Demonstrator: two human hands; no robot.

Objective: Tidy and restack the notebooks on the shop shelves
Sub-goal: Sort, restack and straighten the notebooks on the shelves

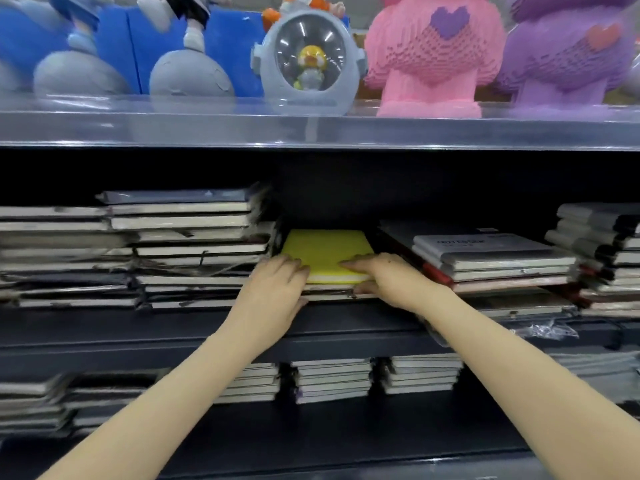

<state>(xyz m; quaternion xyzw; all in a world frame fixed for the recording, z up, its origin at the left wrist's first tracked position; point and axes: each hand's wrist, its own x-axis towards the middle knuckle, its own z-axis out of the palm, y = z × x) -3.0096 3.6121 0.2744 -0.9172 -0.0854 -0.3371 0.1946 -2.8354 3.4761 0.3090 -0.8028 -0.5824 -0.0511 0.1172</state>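
A yellow notebook [325, 249] lies flat on top of a short pile in the middle of the dark shelf [104, 327]. My left hand [277, 292] holds the near left corner of that pile, fingers on the yellow cover and thumb underneath. My right hand [384, 278] holds the near right corner, fingers lying over the yellow cover and thumb against the notebooks below. A tall, uneven stack of dark notebooks [194, 251] stands right beside it on the left. A lower stack topped by a grey notebook [485, 251] stands on the right.
More notebook stacks fill the far left [52, 258] and far right [602, 251] of this shelf. The shelf below holds several short stacks [332, 379]. Toy figures, a pink one [429, 57] among them, stand on the clear top shelf. Crumpled plastic wrap [547, 330] lies at the shelf edge.
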